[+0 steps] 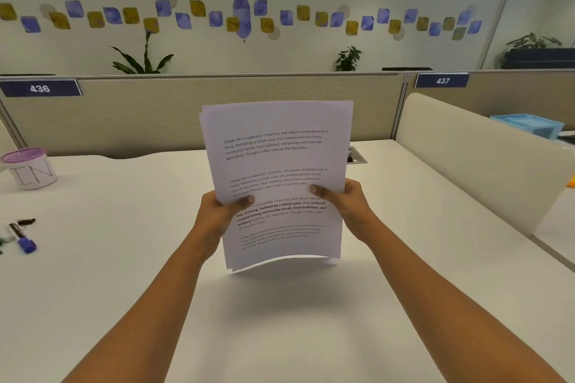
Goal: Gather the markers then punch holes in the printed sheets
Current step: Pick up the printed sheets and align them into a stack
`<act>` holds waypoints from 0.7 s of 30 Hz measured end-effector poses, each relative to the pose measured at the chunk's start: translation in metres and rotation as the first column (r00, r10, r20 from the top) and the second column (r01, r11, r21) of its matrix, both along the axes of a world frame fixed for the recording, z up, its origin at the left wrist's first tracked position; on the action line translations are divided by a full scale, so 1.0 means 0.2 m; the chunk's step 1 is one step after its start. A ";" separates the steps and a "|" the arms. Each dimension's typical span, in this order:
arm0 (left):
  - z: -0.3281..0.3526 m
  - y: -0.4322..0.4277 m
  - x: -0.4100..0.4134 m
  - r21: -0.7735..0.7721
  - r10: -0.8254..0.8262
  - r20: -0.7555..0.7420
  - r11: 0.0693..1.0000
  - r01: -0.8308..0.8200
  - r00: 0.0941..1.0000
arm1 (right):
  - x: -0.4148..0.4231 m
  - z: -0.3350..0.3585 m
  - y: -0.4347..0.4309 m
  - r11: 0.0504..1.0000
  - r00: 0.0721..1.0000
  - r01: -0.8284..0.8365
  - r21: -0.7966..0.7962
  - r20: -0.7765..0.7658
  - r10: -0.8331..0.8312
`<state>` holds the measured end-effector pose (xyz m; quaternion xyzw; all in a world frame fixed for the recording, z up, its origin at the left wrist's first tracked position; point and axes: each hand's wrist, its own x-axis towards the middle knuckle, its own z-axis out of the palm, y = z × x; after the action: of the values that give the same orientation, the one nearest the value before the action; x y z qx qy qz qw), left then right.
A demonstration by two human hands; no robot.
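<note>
White desk top (311,329) fills the lower field, bounded on its far side by a beige partition (149,115). Above the middle of the desk you hold the printed sheets (277,158), a loose stack with edges slightly out of register. The stack is nearly upright and clear of the surface, its bottom edge bowed and its shadow falling on the desk below. Your forearms enter from the lower corners and converge on the stack. Your left hand (216,216) grips the left edge below the stack's middle, thumb (245,201) laid across the printed face, the other fingers hidden behind the paper. Your right hand (347,205) grips the right edge at nearly the same height, its thumb (320,191) likewise pressed on the front. At the far left of the desk stands a white cup (32,172) with a purple mesh rim. Nearer you, well apart from the sheets, lies a marker (23,238) with a blue cap; the items beside it at the frame edge are too blurred to name.
</note>
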<state>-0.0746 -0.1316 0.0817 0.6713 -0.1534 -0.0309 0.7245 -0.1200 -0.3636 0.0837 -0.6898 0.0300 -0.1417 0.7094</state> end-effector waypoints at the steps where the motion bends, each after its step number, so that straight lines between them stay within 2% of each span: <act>1: 0.00 0.00 0.00 0.002 0.005 0.001 1.000 -0.005 1.000 | 0.00 0.00 0.00 1.000 1.000 0.001 0.007 0.001 -0.001; 8: -0.03 -0.01 -0.03 -0.063 0.021 -0.030 0.998 -0.023 0.999 | -0.03 -0.14 -0.04 0.999 0.997 -0.006 -0.038 -0.076 0.003; 14: 0.02 -0.01 -0.02 -0.263 0.032 -0.015 0.964 -0.035 0.999 | -0.07 -0.26 -0.10 0.997 0.991 -0.007 -0.072 -0.137 -0.002; 17: 0.03 -0.04 -0.04 -0.354 0.022 -0.030 0.935 -0.031 0.999 | -0.08 -0.28 -0.10 0.998 0.988 -0.001 0.055 -0.157 0.010; 21: 0.04 -0.08 -0.06 -0.475 -0.025 -0.050 0.880 -0.001 0.998 | -0.07 -0.27 -0.04 0.960 0.987 -0.075 0.271 -0.114 0.109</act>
<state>-0.0869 -0.1474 0.0906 0.4712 -0.1407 -0.0150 0.8706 -0.1342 -0.3710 0.0298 -0.5969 0.0620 -0.0587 0.7978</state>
